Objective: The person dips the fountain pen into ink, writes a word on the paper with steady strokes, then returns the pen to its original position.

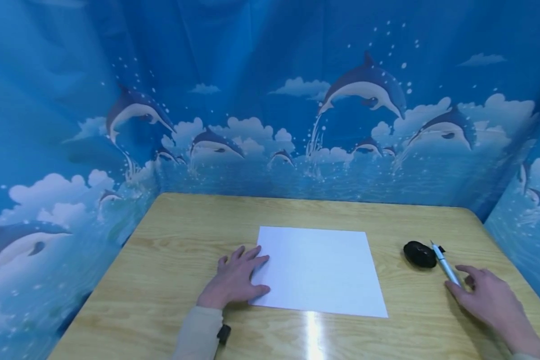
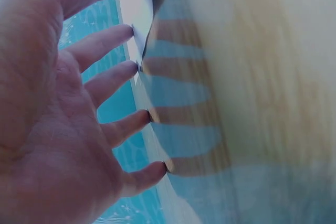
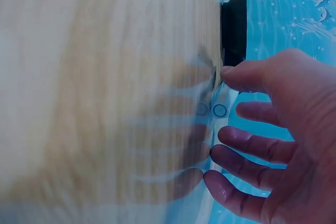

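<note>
My left hand [image 1: 236,280] lies with spread fingers at the left edge of a blank white sheet of paper [image 1: 319,270]. In the left wrist view, the fingertips of the left hand [image 2: 79,103] press down along the tabletop, and a corner of the paper [image 2: 140,14] shows by the index finger. My right hand [image 1: 490,300] is at the near end of a slim light-blue pen [image 1: 445,265], thumb and index finger parted on either side of it. The fingertips of the right hand [image 3: 262,145] are down at the table surface, loosely bent.
Just left of the pen lies a black rounded object [image 1: 419,254], shaped like a computer mouse. Everything lies on a wood-grain table [image 1: 198,220]. A blue curtain printed with dolphins [image 1: 261,100] hangs behind and along the sides.
</note>
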A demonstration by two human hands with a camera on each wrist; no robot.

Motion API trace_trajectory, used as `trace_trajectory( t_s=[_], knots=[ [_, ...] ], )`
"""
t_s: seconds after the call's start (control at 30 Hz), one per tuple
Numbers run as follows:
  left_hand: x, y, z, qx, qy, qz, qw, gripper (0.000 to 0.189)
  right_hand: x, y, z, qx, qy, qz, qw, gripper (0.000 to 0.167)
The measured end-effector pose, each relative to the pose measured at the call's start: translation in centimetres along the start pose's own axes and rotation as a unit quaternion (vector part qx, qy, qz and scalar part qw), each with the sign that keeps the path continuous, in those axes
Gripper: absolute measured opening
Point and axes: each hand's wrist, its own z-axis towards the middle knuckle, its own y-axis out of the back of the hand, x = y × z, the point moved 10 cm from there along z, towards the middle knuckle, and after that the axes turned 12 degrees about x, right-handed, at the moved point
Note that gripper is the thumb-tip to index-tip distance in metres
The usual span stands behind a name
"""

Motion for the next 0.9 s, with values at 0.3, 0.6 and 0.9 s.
trace_trajectory(
  t_s=[0.3,0.6,0.9],
  knots=[
    [0.0,-0.1,-0.1,0.010,0.003,-0.009,0.9999,0.070,0.4,-0.5,0.1,0.018,0.007,0.008,0.9998,0.048],
    [0.1,-0.2,-0.1,0.015,0.004,-0.012,0.9998,0.070,0.5,-0.1,-0.2,-0.011,0.011,0.031,0.9994,0.038],
    [0.3,-0.2,-0.1,0.014,0.008,-0.011,0.9998,0.071,1.9,3.5,-2.4,-0.153,0.070,0.052,0.9844,0.022]
  ],
)
